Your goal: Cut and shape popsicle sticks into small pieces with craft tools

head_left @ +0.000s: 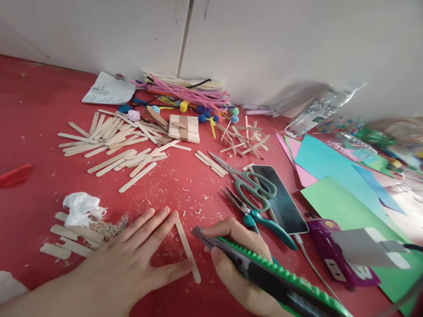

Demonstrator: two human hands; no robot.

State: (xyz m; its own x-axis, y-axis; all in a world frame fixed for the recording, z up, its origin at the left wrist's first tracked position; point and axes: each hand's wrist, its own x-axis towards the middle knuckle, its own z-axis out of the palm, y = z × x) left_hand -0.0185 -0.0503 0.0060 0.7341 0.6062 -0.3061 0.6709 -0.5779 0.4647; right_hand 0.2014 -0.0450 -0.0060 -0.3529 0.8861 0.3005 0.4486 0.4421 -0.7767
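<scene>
My left hand lies flat on the red table, fingers stretched out, with fingertip and thumb pressing a wooden craft stick that lies slanted in front of me. My right hand is closed round a green and black utility knife. The knife's tip sits just right of the stick's middle. Wood shavings are scattered round both hands.
A heap of loose craft sticks lies at the back left, a glued stick panel behind it. Scissors, pliers, a phone, coloured paper, pipe cleaners and a crumpled tissue surround me.
</scene>
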